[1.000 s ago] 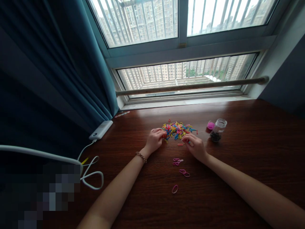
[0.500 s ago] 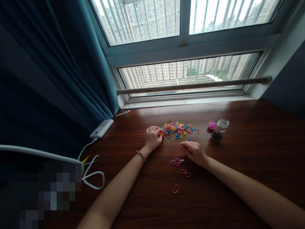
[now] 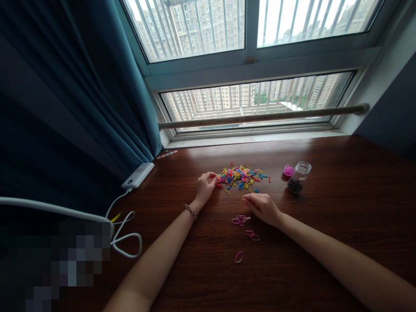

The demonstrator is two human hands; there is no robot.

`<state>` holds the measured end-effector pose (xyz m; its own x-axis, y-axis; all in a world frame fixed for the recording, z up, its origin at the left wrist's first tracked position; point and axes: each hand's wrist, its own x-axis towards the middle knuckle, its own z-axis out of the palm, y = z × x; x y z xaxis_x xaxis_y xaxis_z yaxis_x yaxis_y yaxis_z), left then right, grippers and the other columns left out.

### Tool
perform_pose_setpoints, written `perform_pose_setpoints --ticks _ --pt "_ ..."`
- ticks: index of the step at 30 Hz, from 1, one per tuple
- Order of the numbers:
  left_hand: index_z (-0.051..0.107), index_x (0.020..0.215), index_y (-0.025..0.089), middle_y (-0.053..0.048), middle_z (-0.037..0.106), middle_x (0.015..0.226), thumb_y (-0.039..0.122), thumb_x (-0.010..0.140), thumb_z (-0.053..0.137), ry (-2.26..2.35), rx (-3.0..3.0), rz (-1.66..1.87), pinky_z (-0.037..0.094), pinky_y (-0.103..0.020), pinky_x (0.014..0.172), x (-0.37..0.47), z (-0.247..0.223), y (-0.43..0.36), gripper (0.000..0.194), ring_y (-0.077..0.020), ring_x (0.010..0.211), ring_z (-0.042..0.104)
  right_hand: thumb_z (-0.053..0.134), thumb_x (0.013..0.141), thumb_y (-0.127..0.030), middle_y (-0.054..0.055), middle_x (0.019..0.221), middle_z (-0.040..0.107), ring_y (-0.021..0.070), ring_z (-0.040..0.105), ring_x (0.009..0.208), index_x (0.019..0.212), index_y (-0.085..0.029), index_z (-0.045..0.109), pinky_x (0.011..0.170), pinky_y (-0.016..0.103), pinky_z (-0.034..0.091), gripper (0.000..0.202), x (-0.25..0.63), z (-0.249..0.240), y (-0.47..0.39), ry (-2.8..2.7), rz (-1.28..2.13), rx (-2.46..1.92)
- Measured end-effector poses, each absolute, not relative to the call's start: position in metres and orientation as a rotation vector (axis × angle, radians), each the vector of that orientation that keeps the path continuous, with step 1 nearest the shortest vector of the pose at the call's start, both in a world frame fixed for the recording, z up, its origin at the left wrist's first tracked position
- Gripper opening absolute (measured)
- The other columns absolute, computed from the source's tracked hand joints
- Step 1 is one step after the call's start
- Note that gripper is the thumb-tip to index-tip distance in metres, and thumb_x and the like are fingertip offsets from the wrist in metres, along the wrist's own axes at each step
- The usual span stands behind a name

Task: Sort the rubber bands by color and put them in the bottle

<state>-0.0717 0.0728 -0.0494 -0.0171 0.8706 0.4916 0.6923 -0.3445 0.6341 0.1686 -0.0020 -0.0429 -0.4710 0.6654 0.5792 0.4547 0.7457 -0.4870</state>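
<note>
A pile of small multicoloured rubber bands [image 3: 240, 177] lies on the brown wooden table. My left hand [image 3: 205, 186], with a beaded bracelet at the wrist, is at the pile's left edge, thumb and fingers pinched together against the bands; what is between them is hidden. Just in front of the pile, my right hand [image 3: 264, 208] has its fingertips pressed together in a pinch. Any item there is too small to make out. Several pink rubber bands [image 3: 239, 220] lie together nearer me, with linked-looking pink bands [image 3: 252, 235] and a single pink band [image 3: 239, 257] below them.
Right of the pile stands an open clear jar [image 3: 299, 177] with dark contents, beside a pink lid [image 3: 288, 170]. A white device [image 3: 138, 176] with a looped cable [image 3: 139, 245] sits at left by the blue curtain [image 3: 130, 99]. A barred window is behind.
My left hand has drawn slightly left and its fingers have come together from a more curled spread over the bands. My right hand has hardly moved.
</note>
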Motion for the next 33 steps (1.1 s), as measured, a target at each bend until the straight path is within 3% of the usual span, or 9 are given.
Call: perform_pose_setpoints --ticks 7,11,15,18,21,27,33 --pt "0.056 0.079 0.016 -0.003 0.062 0.075 0.032 0.077 0.050 1.498 1.712 1.399 0.047 -0.024 0.059 -0.071 -0.055 0.077 0.017 -0.0150 0.068 0.060 0.043 0.086 -0.022 0.003 0.075 0.064 0.0127 0.059 0.065 0.087 -0.018 0.058 0.062 0.022 0.043 0.016 0.170 -0.044 -0.002 -2.169 0.357 -0.840" --pt "0.056 0.084 0.016 -0.004 0.061 0.079 0.028 0.080 0.047 1.602 1.748 1.485 0.047 -0.026 0.067 -0.071 -0.055 0.078 0.016 -0.0148 0.072 0.058 0.043 0.086 -0.022 0.004 0.076 0.064 0.0129 0.059 0.067 0.088 -0.018 0.058 0.063 0.022 0.043 0.016 0.169 -0.046 -0.002 -2.167 0.365 -0.847" --pt "0.055 0.093 0.018 -0.005 0.058 0.093 0.017 0.075 0.051 1.828 1.903 1.503 0.042 -0.032 0.082 -0.072 -0.053 0.076 0.019 -0.0178 0.088 0.053 0.043 0.086 -0.022 0.004 0.075 0.064 0.0131 0.059 0.067 0.086 -0.018 0.058 0.063 0.023 0.043 0.016 0.169 -0.045 -0.001 -2.172 0.347 -0.867" --pt "0.057 0.089 0.020 -0.004 0.055 0.096 0.014 0.071 0.055 1.944 2.030 1.434 0.037 -0.034 0.088 -0.071 -0.049 0.072 0.019 -0.0197 0.096 0.048 0.043 0.086 -0.022 0.004 0.075 0.063 0.0134 0.058 0.067 0.086 -0.018 0.058 0.064 0.023 0.042 0.016 0.169 -0.044 -0.002 -2.174 0.340 -0.876" --pt "0.060 0.078 0.021 -0.003 0.055 0.093 0.019 0.070 0.058 1.961 2.130 1.279 0.036 -0.036 0.087 -0.067 -0.048 0.068 0.008 -0.0214 0.097 0.045 0.043 0.086 -0.022 0.004 0.076 0.063 0.0134 0.058 0.068 0.086 -0.018 0.058 0.064 0.023 0.042 0.016 0.170 -0.045 -0.002 -2.175 0.348 -0.872" --pt "0.062 0.075 0.023 -0.004 0.056 0.095 0.026 0.068 0.062 1.994 2.172 1.063 0.036 -0.038 0.081 -0.065 -0.052 0.070 0.007 -0.0248 0.098 0.042 0.042 0.086 -0.022 0.004 0.073 0.063 0.0131 0.057 0.065 0.085 -0.018 0.058 0.062 0.024 0.042 0.017 0.166 -0.043 0.001 -2.161 0.330 -0.855" --pt "0.061 0.070 0.021 -0.003 0.058 0.089 0.024 0.070 0.061 1.941 2.145 1.102 0.035 -0.036 0.082 -0.068 -0.053 0.073 0.003 -0.0220 0.093 0.045 0.046 0.085 -0.023 0.004 0.074 0.060 0.0130 0.056 0.066 0.088 -0.018 0.058 0.062 0.026 0.044 0.014 0.178 0.016 -0.032 -1.798 0.290 -0.779"
